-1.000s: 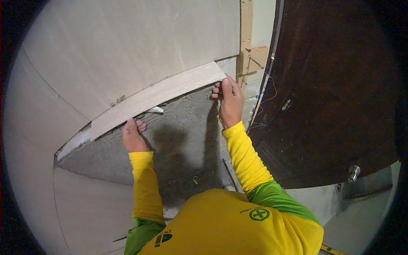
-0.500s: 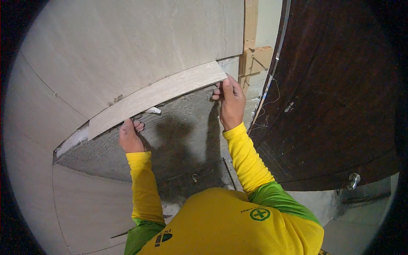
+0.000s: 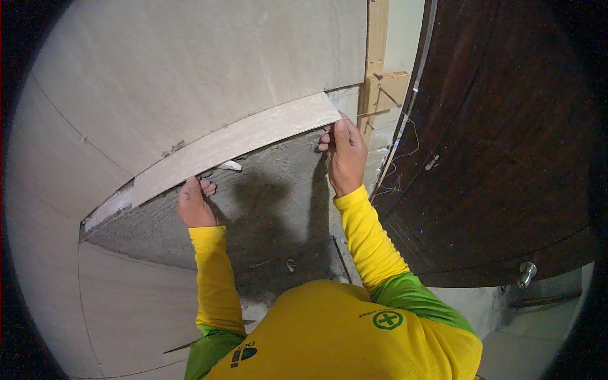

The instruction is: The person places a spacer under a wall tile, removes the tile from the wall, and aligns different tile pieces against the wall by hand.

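Between my two hands is a long, narrow strip of light beige tile [image 3: 237, 145], its upper edge against the large laid tile [image 3: 215, 57]. My left hand [image 3: 196, 201] pinches its lower edge near the left end, thumb on top and fingers curled beneath. At the right end corner, my right hand [image 3: 344, 152] grips the strip the same way. Below the strip spreads rough grey mortar [image 3: 272, 209], darkened by shadows. A small white wedge-like piece [image 3: 230, 165] sticks out from under the strip's lower edge.
A dark brown door [image 3: 494, 145] with a metal knob [image 3: 527, 273] stands on the right. Near my right hand, nails stick out of a wooden block [image 3: 391, 90], and a thin wire [image 3: 416, 136] curls beside the door edge. Large tiles [image 3: 133, 291] lie at lower left.
The view has shifted very slightly. Both hands keep the same hold on the tile strip, which stays in nearly the same place.
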Demonstrator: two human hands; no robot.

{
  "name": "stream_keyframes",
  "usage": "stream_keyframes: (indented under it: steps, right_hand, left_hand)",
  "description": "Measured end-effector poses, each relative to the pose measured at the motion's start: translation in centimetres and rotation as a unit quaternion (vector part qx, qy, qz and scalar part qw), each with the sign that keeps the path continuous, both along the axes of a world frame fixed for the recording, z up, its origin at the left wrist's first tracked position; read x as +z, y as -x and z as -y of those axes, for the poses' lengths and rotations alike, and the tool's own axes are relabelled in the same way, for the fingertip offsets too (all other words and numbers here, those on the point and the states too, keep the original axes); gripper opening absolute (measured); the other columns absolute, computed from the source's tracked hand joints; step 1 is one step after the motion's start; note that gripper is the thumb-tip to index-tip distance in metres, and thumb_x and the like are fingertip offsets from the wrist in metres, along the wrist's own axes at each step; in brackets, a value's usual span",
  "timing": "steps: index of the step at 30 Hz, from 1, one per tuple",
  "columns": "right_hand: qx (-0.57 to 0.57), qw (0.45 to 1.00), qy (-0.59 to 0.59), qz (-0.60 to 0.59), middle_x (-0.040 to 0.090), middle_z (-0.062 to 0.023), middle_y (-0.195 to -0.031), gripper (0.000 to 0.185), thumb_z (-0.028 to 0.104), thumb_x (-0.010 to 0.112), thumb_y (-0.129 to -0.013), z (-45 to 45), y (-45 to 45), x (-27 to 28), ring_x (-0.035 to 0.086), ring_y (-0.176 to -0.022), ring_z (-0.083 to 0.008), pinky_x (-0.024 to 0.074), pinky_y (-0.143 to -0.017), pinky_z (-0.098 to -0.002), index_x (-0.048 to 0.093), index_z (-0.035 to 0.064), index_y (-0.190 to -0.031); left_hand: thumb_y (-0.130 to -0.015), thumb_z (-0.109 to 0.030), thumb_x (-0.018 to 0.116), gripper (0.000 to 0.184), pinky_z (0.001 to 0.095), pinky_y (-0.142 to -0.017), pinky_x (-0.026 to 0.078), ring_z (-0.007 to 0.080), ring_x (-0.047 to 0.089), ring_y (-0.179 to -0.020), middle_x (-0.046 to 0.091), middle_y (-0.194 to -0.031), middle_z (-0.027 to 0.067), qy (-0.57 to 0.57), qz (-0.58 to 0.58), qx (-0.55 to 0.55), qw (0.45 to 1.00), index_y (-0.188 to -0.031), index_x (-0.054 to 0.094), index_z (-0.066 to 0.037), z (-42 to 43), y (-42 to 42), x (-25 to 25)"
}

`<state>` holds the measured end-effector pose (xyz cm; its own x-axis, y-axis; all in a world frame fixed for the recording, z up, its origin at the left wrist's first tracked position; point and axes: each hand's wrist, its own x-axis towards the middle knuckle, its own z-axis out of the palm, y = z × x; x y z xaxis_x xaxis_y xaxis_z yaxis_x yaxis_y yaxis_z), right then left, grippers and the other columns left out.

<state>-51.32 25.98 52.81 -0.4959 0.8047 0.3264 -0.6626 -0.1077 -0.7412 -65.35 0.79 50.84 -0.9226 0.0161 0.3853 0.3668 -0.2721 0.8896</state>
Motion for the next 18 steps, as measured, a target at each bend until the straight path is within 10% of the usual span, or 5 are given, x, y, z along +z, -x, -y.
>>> stream_keyframes:
  steps: [18]
  right_hand:
    - [0.014,1.0,0.004,-0.023,0.059,-0.0034,-0.09,0.038,0.024,0.052,-0.096,-0.43,0.14,-0.62,0.054,-0.074,-0.0088,0.0493,-0.063,-0.0235,0.052,0.0001,-0.126]
  left_hand:
    - [-0.094,-0.026,0.057,0.027,0.0291,-0.066,0.049,0.0167,0.06,-0.068,0.062,-0.078,0.0093,-0.004,0.002,0.0,1.0,-0.093,0.057,0.001,-0.22,-0.74,0.45]
